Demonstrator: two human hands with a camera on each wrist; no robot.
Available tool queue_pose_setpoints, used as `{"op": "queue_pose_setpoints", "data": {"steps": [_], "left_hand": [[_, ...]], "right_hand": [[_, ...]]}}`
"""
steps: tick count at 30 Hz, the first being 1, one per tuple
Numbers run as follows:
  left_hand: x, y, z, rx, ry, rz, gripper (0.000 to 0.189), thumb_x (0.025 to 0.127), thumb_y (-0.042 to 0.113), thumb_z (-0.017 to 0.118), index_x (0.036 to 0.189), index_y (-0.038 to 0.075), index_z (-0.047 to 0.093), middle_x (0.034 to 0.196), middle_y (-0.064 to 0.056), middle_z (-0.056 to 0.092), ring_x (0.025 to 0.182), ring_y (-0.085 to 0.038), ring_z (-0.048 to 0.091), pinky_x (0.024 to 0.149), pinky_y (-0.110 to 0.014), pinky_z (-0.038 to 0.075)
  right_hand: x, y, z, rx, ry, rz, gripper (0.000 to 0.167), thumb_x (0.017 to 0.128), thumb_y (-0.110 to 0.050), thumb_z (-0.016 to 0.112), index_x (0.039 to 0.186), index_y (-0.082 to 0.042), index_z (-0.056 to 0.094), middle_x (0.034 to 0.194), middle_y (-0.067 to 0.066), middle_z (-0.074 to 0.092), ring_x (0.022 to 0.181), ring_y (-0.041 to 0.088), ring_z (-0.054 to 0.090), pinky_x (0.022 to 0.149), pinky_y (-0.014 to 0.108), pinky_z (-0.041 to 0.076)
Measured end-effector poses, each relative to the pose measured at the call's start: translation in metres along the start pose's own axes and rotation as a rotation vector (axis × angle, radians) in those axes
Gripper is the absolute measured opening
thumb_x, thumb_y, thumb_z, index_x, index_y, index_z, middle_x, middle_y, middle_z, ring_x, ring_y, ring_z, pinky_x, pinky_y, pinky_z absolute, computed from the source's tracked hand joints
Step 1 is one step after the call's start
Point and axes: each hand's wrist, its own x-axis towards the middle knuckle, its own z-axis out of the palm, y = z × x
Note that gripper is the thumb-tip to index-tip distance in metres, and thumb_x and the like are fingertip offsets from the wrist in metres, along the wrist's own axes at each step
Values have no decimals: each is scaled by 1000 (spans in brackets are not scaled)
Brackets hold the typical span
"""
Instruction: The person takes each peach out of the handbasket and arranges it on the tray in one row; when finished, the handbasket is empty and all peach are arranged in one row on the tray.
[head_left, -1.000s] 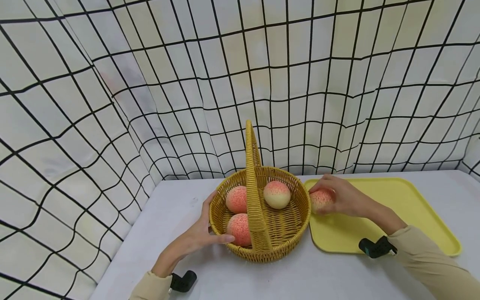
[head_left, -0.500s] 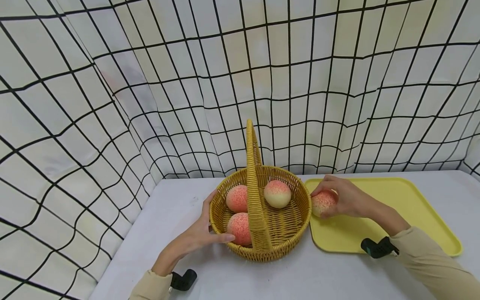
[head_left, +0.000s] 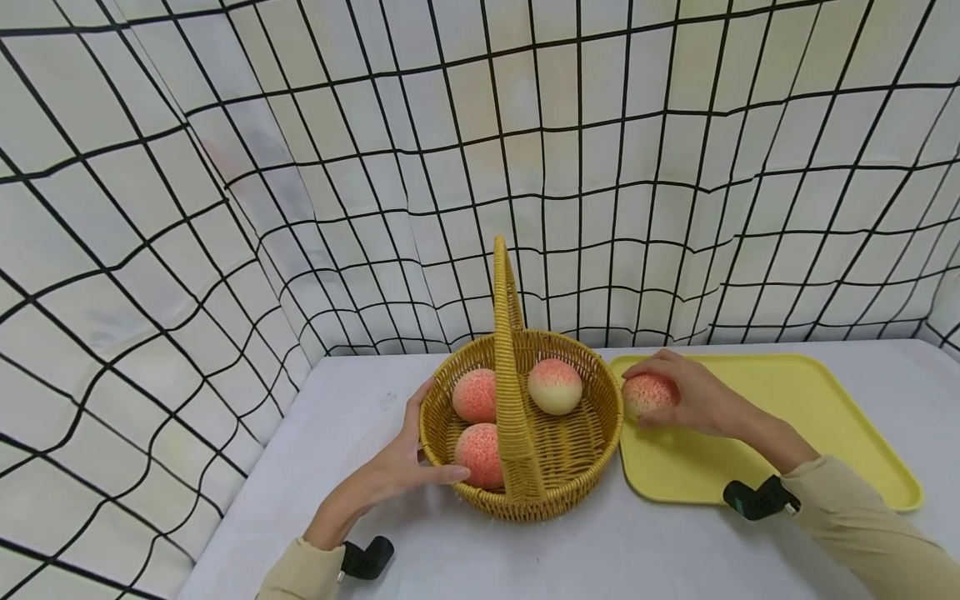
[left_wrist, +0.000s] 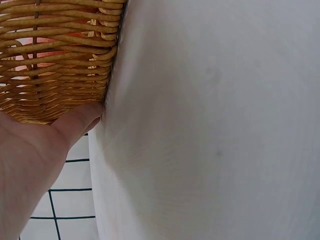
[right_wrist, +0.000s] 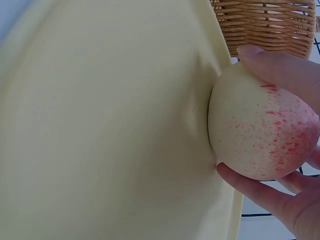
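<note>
A golden wicker basket (head_left: pixel 558 492) with a tall arched handle holds several pink-and-cream peaches, two left of the handle and one peach (head_left: pixel 555 387) right of it. My left hand (head_left: pixel 397 467) holds the basket's left side, thumb at the front rim and fingers round the wall. In the left wrist view the fingers lie against the weave, low by the table. Just right of the basket, my right hand (head_left: pixel 693 395) grips another peach (right_wrist: pixel 260 125) between thumb and fingers. That peach is at the left edge of a yellow tray (head_left: pixel 750 467), seemingly touching its surface.
The tray lies right of the basket on a white-covered table (head_left: pixel 577 558). White sheeting behind black netting (head_left: pixel 600 167) closes off the back and left side. A black wrist camera (head_left: pixel 367 560) is on the left wrist, another (head_left: pixel 753 498) on the right.
The peach in my right hand has shifted slightly right, a little farther from the basket rim. My left hand and the basket stay in place.
</note>
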Motion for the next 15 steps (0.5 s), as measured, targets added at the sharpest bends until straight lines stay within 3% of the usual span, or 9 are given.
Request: {"op": "queue_pose_setpoints", "data": {"steps": [4, 10, 15], "left_hand": [[0, 0, 0, 2, 0, 5, 134, 81, 42, 89, 166, 27, -12, 173, -20, 6, 157, -42, 17, 124, -63, 18], [0, 0, -1, 16, 1, 15, 133, 82, 42, 89, 166, 28, -13, 173, -19, 6, 158, -42, 16, 124, -63, 17], [1, -1, 0, 10, -1, 18, 133, 82, 41, 89, 166, 27, -13, 173, -19, 5, 158, -42, 15, 124, -63, 16]], "right_hand": [[0, -5, -8, 7, -18, -11, 54, 78, -22, 94, 125, -8, 70, 120, 7, 63, 105, 26, 62, 85, 44, 56], [10, -25, -29, 70, -12, -32, 46, 89, -19, 86, 130, -8, 68, 126, 11, 61, 118, 35, 60, 97, 58, 54], [30, -55, -36, 93, 13, -91, 44, 90, -17, 85, 130, -14, 68, 127, 4, 61, 121, 26, 59, 100, 55, 53]]}}
